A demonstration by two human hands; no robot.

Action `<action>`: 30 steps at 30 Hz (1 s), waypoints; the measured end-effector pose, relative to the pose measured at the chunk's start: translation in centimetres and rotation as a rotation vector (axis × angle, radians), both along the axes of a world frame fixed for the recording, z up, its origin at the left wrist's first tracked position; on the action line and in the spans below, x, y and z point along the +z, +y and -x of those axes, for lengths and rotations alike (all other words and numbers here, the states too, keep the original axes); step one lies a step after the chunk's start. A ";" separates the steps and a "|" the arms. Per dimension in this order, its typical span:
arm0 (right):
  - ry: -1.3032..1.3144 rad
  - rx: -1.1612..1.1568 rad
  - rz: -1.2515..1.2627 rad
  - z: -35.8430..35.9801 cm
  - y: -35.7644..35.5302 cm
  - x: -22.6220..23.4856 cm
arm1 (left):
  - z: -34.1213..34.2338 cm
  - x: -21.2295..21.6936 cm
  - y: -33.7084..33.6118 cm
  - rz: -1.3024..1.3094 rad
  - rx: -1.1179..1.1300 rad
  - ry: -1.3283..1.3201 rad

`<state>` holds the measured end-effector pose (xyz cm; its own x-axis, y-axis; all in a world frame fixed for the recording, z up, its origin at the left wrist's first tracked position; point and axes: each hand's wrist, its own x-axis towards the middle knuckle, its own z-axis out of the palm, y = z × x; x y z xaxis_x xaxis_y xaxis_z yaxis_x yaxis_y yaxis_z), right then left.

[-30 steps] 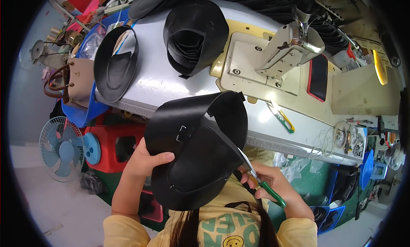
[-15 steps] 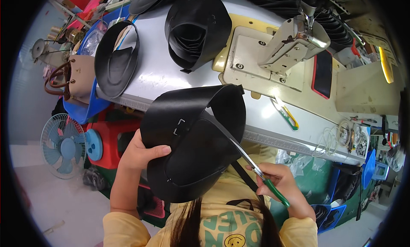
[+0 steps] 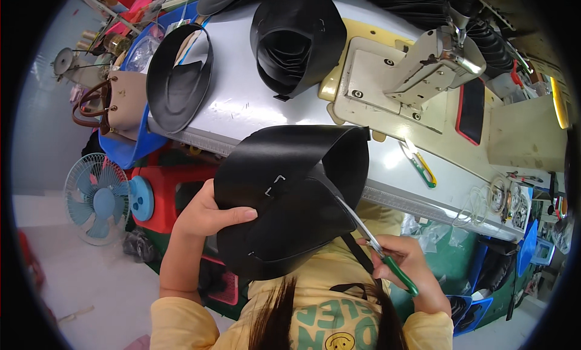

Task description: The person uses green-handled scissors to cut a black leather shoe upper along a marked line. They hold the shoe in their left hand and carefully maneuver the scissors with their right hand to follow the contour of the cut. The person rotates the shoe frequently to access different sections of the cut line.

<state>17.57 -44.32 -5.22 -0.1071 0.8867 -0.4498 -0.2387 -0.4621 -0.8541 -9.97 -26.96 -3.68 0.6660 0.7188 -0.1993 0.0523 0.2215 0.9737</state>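
In front of my body is a black leather bag piece (image 3: 290, 211), curved and open at its upper right, with short pale stitch marks on its side. My left hand (image 3: 221, 214) grips its left side, thumb lying across the leather. A pair of green-handled scissors (image 3: 394, 271) is in my right hand (image 3: 399, 256), closed round it. Its long silver blades slant up and left to the bag piece's edge, where I cannot tell whether they are touching it. A narrow black strap (image 3: 358, 253) hangs beside my right hand.
A sewing machine (image 3: 423, 71) stands on the white worktable (image 3: 233, 117). Yellow-and-green thread snips (image 3: 419, 165) and a red-edged phone (image 3: 470, 112) lie near it. More black leather pieces (image 3: 296, 41) stand farther back. At left are a beige handbag (image 3: 128, 102) and a fan (image 3: 103, 202).
The bag piece has tipped slightly, with its opening turned more away from me. Both hands keep their hold. The whole view has shifted, so the table things appear farther right.
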 end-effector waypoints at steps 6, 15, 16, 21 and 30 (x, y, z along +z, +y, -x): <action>0.001 0.050 0.018 -0.6 -0.1 0.3 | 0.0 0.5 0.2 0.000 -0.027 0.037; 0.015 0.101 0.038 -0.9 -0.1 0.3 | 0.3 1.2 0.7 -0.051 -0.131 0.062; 0.024 0.092 0.055 -0.8 0.1 0.4 | 0.4 1.1 0.8 -0.070 -0.148 0.056; 0.019 0.095 0.036 -0.5 0.7 0.5 | 1.1 0.4 1.0 -0.067 -0.220 0.008; -0.132 0.251 -0.050 0.0 0.7 0.8 | -0.7 3.1 4.0 0.571 -0.290 -0.059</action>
<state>17.55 -43.66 -4.39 -0.2695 0.8614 -0.4305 -0.0073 -0.4488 -0.8936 -9.31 -22.98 -0.58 0.8388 0.2991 -0.4549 0.1384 0.6910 0.7095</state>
